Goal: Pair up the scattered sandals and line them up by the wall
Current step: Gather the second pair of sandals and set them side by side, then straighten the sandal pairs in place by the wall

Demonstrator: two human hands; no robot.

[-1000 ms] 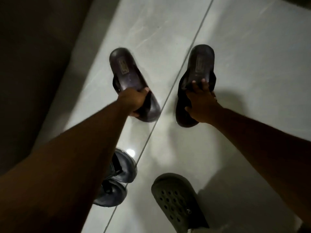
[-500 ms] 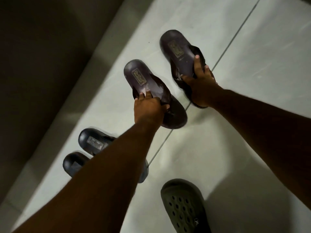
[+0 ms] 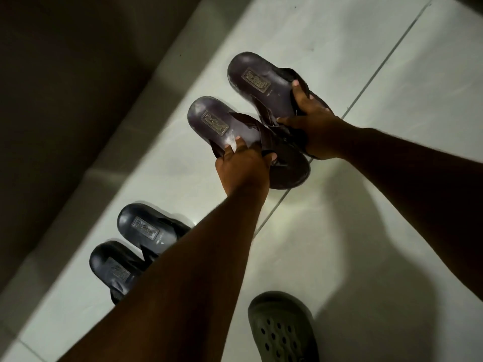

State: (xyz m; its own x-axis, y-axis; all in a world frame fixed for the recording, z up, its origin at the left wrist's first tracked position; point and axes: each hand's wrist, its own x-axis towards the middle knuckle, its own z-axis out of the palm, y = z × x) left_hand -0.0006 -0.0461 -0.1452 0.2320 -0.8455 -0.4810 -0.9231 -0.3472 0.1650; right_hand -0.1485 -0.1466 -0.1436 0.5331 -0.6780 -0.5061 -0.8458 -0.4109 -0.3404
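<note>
Two dark brown sandals lie side by side on the pale floor, heels toward the wall. My left hand [image 3: 241, 165] grips the nearer brown sandal [image 3: 217, 124] at its strap. My right hand [image 3: 313, 124] grips the farther brown sandal [image 3: 258, 79] the same way. The two sandals touch or overlap at their straps. A black pair sits lower left by the wall: one black sandal [image 3: 143, 226] and a second black sandal [image 3: 115, 270], partly hidden by my left forearm.
The dark wall [image 3: 65, 87] and its pale skirting [image 3: 146, 105] run diagonally along the left. A grey-green perforated clog [image 3: 282, 327] is at the bottom centre. A tile joint [image 3: 379, 58] crosses the floor diagonally at the upper right.
Both hands have brought the brown sandals left toward the wall and close together, turning them parallel. The black pair has come more fully into view.
</note>
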